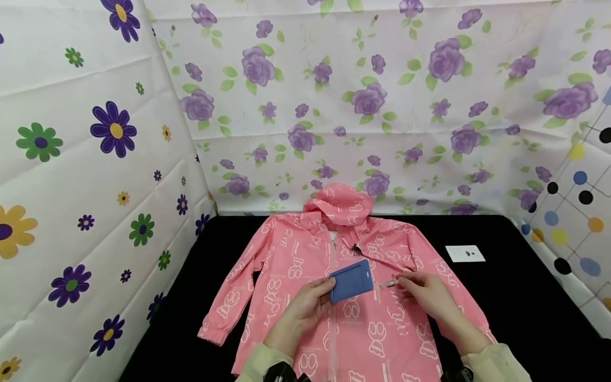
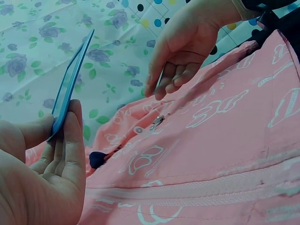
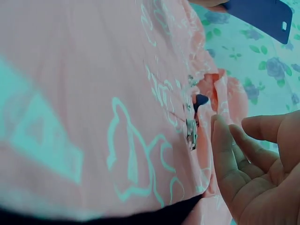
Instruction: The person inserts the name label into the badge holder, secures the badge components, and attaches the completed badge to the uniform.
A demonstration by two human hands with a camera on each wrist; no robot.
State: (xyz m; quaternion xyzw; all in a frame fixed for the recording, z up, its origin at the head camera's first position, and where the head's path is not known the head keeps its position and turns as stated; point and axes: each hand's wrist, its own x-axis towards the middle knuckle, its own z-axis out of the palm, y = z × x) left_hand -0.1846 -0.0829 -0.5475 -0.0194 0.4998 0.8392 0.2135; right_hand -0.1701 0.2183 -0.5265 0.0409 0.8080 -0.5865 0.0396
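My left hand [image 1: 307, 305] pinches a blue badge holder [image 1: 352, 281] between thumb and fingers, raised over a pink hooded jacket [image 1: 267, 318]. Seen edge-on in the left wrist view, the badge holder [image 2: 70, 89] stands tilted upright. A small metal clip [image 1: 391, 283] lies on the front of the jacket. Close beside that clip is my right hand [image 1: 427, 297], its fingers loosely bent. In the right wrist view, the thumb of the right hand [image 3: 262, 183] stands apart from its fingers, nothing shows between them, and the clip [image 3: 191, 133] lies just beyond the fingertips.
The jacket lies spread on a black tabletop [image 1: 515, 302], hood towards the back. A white card [image 1: 465, 253] lies right of it. A small dark piece [image 1: 356, 248] sits near the collar. Flower-patterned cloth [image 1: 329, 122] stands behind, with more patterned cloth at both sides.
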